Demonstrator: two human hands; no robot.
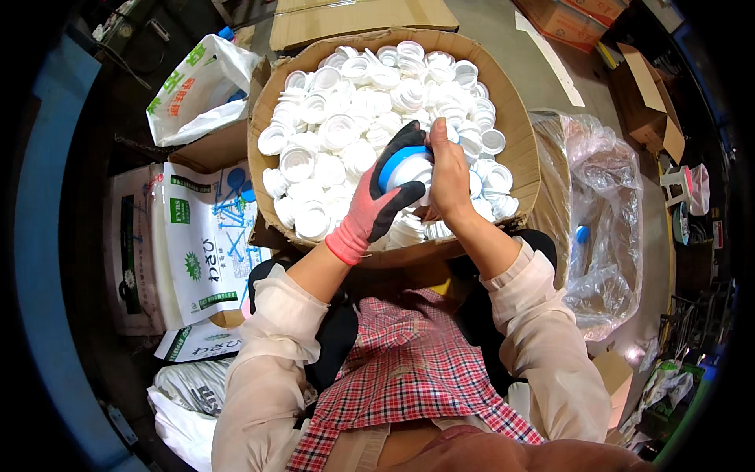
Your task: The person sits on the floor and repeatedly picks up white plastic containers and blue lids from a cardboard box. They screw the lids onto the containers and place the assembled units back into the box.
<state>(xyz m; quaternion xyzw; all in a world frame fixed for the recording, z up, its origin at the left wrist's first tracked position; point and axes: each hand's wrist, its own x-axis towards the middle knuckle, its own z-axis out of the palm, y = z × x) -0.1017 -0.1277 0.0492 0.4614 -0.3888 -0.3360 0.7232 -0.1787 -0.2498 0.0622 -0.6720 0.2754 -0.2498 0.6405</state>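
Observation:
My left hand (366, 211), in a red and black work glove, is wrapped round a round plastic cap with a blue rim (404, 164) and a white inner part. Bare and closed against the cap's right side, my right hand (451, 175) has its thumb pointing up; its fingertips are partly hidden behind the cap. Both hands are above a large cardboard box (519, 149) filled with loose white plastic caps (340, 132). Another bit of blue-rimmed cap (475, 184) shows just right of my right wrist.
On the left are a white plastic bag (201, 94) and a printed sack (193, 259) with blue plastic pieces (228, 211) on it. A carton lined with clear plastic (605, 236) stands right, holding a blue piece. Cardboard boxes (645, 102) lie at the far right.

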